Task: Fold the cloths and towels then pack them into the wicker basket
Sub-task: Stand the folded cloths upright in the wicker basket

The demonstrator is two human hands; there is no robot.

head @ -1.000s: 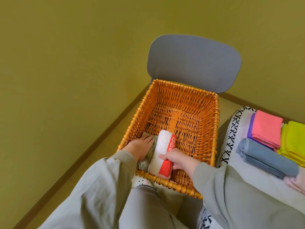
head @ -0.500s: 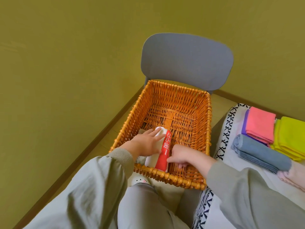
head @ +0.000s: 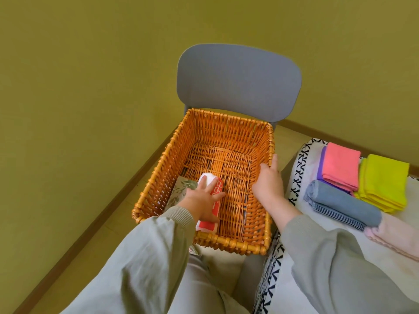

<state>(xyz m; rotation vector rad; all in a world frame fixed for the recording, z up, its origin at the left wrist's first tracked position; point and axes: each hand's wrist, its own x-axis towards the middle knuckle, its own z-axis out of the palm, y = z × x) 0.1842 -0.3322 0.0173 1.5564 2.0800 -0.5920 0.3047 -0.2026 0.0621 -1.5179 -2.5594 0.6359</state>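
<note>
The orange wicker basket point(head: 217, 134) stands on a grey chair point(head: 238, 78). Inside, against its near-left wall, lie a folded grey leaf-print cloth point(head: 181, 189) and a rolled white-and-red towel point(head: 215, 189). My left hand point(head: 201, 200) rests flat on the towel with fingers spread. My right hand point(head: 268, 180) is raised by the basket's right rim, empty, fingers apart. On the bed to the right lie folded cloths: a pink one point(head: 340, 166), a yellow one point(head: 383, 180), a grey-blue one point(head: 340, 205) and a pale pink one point(head: 396, 236).
An olive wall point(head: 90, 87) runs along the left and behind the chair, with a brown skirting board point(head: 127, 177) at the floor. The bed cover point(head: 299, 168) has a black-and-white patterned edge right beside the basket. My grey-clad knees fill the bottom of the view.
My right hand let go of the white-and-red towel and moved right, up to the basket's right rim. My left hand slid onto the towel, which now lies against the grey cloth.
</note>
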